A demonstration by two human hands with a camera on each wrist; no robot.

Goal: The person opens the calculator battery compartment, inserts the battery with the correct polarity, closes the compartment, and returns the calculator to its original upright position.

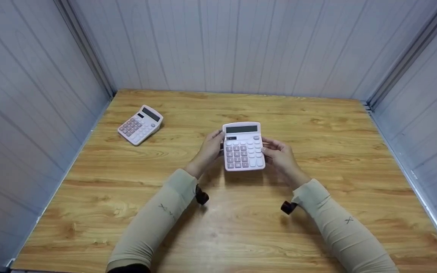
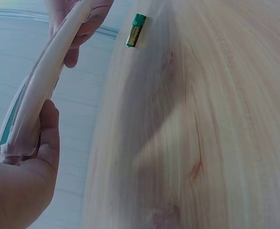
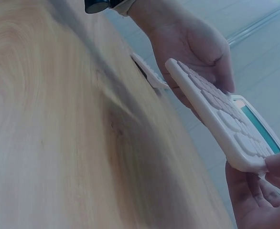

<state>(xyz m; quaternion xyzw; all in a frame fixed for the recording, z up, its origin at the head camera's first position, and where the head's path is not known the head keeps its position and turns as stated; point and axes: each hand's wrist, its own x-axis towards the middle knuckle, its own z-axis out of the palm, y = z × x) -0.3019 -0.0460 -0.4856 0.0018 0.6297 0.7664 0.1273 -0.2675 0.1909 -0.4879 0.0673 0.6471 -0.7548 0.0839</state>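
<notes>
A white calculator (image 1: pixel 243 151) with pinkish number keys and a dark display is held up above the table, keys facing me. My left hand (image 1: pixel 208 151) grips its left side. On the opposite side my right hand (image 1: pixel 280 157) pinches the edge, thumb in front and fingers behind. The right wrist view shows the calculator (image 3: pixel 221 117) edge-on, tilted, its shadow falling on the wood. A green and gold battery (image 2: pixel 136 30) lies on the table in the left wrist view; it is hidden in the head view.
A second calculator (image 1: pixel 140 125) of the same kind lies face up at the back left of the wooden table (image 1: pixel 218 242). Pale panelled walls (image 1: pixel 218 45) enclose the table at the back and both sides. Small dark cameras hang at both wrists.
</notes>
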